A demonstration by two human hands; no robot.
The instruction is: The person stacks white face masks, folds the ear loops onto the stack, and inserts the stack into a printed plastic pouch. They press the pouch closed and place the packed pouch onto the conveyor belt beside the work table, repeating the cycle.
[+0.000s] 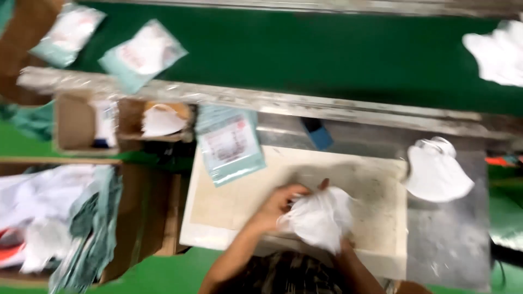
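1. Resting on the near part of the pale work board (376, 190), the white face mask (318, 218) sits between both hands, near the scene's centre.
2. The mask's long axis runs from far left to near right; its narrower end points near, toward the person. Motion blur hides finer detail.
3. The mask appears white, soft and crumpled, with a bulged, cup-like form.
4. The left hand (275, 207) grasps the mask's left edge, fingers curled over it.
5. The right hand (344, 245) is mostly hidden under the mask; it touches the near right edge, but its closure cannot be determined.
6. A second white mask (436, 171) lies to the right, off the board.
7. A teal-edged flat packet (229, 144) overlaps the board's far left corner.
8. The green conveyor belt (327, 54) runs across the far side.
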